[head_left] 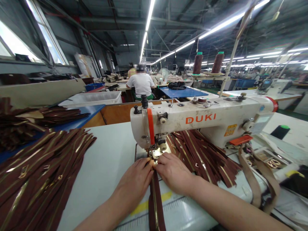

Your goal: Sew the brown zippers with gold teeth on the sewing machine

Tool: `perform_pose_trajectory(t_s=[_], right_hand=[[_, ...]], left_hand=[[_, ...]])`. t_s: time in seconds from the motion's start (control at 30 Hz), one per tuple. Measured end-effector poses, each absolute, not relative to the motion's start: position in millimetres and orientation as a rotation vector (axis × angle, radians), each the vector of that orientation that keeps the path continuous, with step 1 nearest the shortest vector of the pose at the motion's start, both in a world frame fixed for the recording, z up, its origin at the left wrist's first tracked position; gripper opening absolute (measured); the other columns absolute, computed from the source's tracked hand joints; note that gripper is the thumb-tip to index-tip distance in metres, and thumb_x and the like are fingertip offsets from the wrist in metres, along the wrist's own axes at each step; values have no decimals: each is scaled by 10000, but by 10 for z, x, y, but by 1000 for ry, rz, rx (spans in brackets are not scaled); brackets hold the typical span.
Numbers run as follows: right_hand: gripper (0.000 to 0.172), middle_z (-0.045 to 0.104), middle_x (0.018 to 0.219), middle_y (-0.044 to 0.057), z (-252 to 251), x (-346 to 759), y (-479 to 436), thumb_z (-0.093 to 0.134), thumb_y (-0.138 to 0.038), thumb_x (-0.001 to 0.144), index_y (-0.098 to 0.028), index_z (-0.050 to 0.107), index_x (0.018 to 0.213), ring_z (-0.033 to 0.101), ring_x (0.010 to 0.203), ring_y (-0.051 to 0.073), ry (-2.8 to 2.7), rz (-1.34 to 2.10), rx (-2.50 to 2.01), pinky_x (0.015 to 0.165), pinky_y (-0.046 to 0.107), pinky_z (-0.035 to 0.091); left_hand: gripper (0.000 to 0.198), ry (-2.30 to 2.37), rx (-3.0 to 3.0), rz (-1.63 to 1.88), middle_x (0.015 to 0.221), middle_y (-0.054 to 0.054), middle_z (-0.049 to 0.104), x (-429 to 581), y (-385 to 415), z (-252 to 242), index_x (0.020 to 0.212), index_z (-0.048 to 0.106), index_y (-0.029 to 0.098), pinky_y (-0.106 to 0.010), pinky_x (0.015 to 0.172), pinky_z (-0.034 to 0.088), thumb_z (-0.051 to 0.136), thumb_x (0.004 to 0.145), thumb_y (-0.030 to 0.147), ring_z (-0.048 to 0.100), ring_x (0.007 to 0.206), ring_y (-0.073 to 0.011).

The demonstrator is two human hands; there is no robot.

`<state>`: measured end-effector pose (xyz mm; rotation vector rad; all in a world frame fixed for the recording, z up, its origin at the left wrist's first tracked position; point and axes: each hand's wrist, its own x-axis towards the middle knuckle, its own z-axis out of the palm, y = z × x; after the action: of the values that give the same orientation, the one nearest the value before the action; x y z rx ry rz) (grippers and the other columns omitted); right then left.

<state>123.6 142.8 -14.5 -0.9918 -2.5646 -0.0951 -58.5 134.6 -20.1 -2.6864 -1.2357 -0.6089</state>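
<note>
Brown zipper tape (156, 205) pinched between two bare hands at the presser foot (154, 154) of a DUKI sewing machine (204, 123)
Left hand (133, 183) and right hand (172, 171) meet in a pressed-together grip, fingertips touching at the foot and hiding the tape's top end; its long axis runs from there toward 6 o'clock, between the wrists and straight at the wearer, neither hand clearly nearer. Bundled brown zippers (40, 173) with gold-coloured teeth lie on the counter (103, 160) at 9 o'clock, another bundle of zippers (199, 157) fans out behind the hands at 1 o'clock, and tan straps (257, 179) hang at 3 o'clock, while a co-worker (141, 85) sits far off at 12 o'clock
</note>
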Motion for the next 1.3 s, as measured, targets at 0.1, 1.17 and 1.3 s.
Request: perform_pose_trajectory(t_s=[0.1, 1.17, 1.3], right_hand=[[151, 580, 861, 61, -142, 1235, 1429, 467, -184, 916, -162, 614, 885, 456, 860, 198, -2563, -87, -1011, 774, 320, 394], [195, 560, 872, 37, -225, 1288, 620, 472, -77, 877, -181, 608, 783, 480, 865, 171, -2124, 412, -1212, 766, 295, 410], [175, 559, 901, 45, -151, 1386, 700, 471, -117, 897, -189, 625, 857, 471, 885, 187, -2289, 257, -1233, 773, 310, 405]], left_hand=[[249, -1269, -2683, -621, 1041, -99, 618, -582, 1356, -203, 1043, 592, 150, -434, 880, 504, 382, 909, 161, 580, 978, -235], [336, -978, -2511, -742, 1045, -86, 675, -322, 352, -181, 1053, 602, 118, -342, 854, 501, 312, 892, 65, 606, 1005, -202], [316, -960, -2509, -794, 1034, -84, 679, -351, 343, -173, 1049, 596, 113, -330, 865, 505, 320, 902, 69, 615, 998, -197]])
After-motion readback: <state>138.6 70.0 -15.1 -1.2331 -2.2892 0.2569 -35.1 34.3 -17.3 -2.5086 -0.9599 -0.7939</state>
